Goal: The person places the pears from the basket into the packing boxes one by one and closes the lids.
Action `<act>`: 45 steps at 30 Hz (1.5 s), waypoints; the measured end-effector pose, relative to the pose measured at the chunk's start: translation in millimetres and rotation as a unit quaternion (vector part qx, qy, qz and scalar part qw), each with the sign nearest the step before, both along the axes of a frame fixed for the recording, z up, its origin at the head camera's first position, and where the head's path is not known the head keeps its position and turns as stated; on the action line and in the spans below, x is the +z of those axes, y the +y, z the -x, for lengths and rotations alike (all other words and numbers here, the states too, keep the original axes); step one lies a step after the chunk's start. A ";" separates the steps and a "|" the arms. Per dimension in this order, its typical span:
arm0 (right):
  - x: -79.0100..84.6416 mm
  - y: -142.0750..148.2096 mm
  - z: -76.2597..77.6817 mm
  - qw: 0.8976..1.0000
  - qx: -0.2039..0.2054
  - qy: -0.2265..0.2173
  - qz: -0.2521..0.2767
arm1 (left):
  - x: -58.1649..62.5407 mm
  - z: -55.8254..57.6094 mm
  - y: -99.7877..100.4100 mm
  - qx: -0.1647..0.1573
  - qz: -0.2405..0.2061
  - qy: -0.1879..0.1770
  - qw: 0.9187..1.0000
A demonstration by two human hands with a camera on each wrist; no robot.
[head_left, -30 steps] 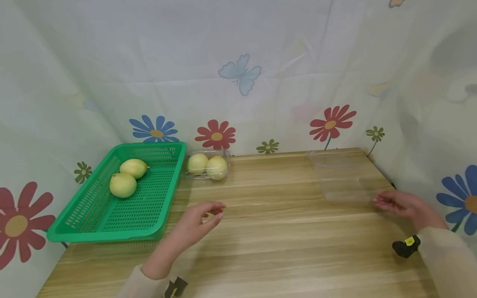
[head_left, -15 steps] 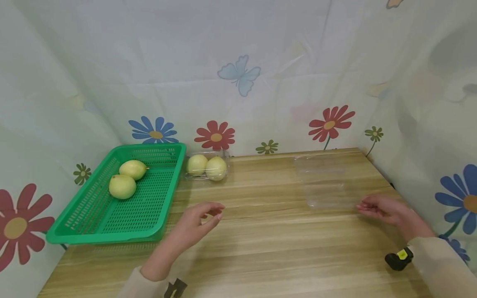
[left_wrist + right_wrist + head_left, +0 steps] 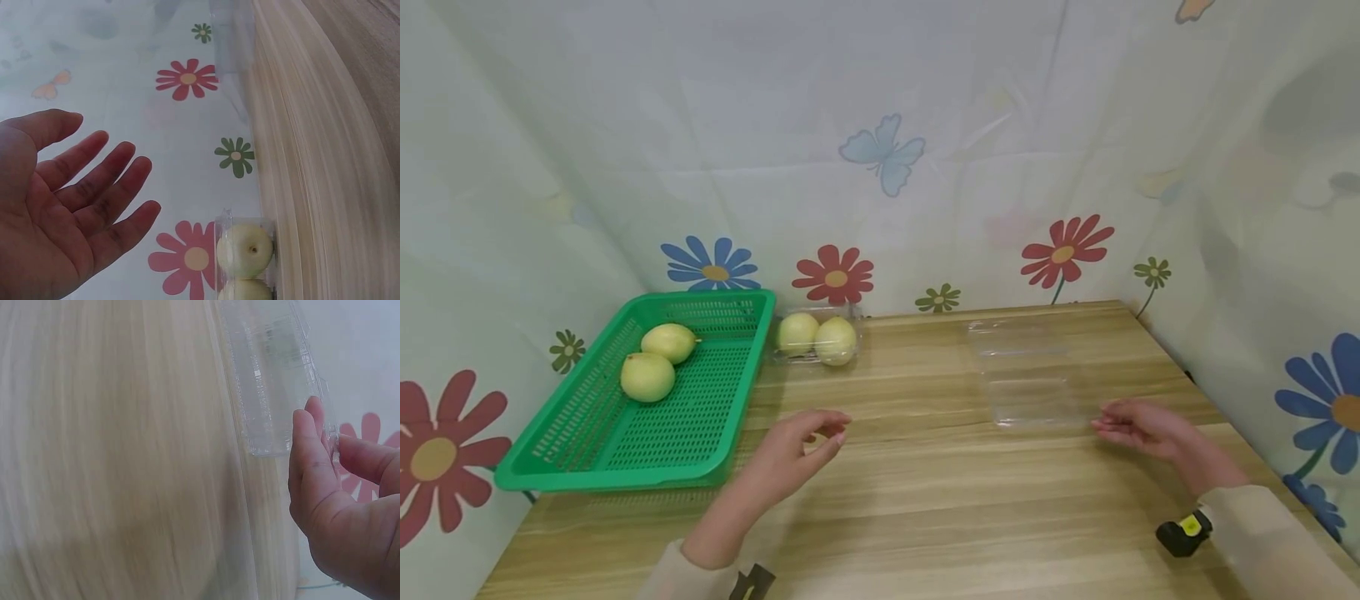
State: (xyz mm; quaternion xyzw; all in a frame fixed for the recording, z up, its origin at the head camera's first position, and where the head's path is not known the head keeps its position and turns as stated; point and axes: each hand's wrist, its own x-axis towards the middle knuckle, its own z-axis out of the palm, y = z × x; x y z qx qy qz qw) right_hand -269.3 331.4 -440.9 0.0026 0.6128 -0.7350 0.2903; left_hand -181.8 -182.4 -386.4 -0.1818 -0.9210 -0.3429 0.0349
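Note:
My right hand (image 3: pixel 1138 429) pinches the near right edge of a clear plastic clamshell box (image 3: pixel 1030 400) on the right half of the table. In the right wrist view the thin rim of the box (image 3: pixel 275 381) lies between thumb and fingers (image 3: pixel 307 444). My left hand (image 3: pixel 797 450) hovers over the table, fingers relaxed and nothing in them; the left wrist view shows its palm and spread fingers. Pale yellow-green pears (image 3: pixel 647 377) lie in a green basket (image 3: pixel 730 417) to its left. Another clear box (image 3: pixel 816 358) with two pears (image 3: pixel 835 340) stands beside the basket's far right corner.
The wood-grain table (image 3: pixel 925 500) ends at the back against a white curtain (image 3: pixel 970 200) printed with flowers and a butterfly. More curtain hangs along the left and right sides. The basket takes up the table's left side.
My right hand has moved left and slightly nearer, drawing the clear clamshell box along with it. The left hand, the basket and the pears have stayed in place.

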 end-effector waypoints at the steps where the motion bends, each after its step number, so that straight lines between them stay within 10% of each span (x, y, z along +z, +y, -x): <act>1: 0.0 -2.4 -0.2 1.000 0.000 -0.001 0.000 | -0.4 -0.2 -0.1 0.000 0.001 0.000 1.000; 45: 1.6 -102.0 3.5 0.998 0.005 0.022 -0.057 | -3.8 -2.6 -4.7 -0.006 -0.004 0.014 1.000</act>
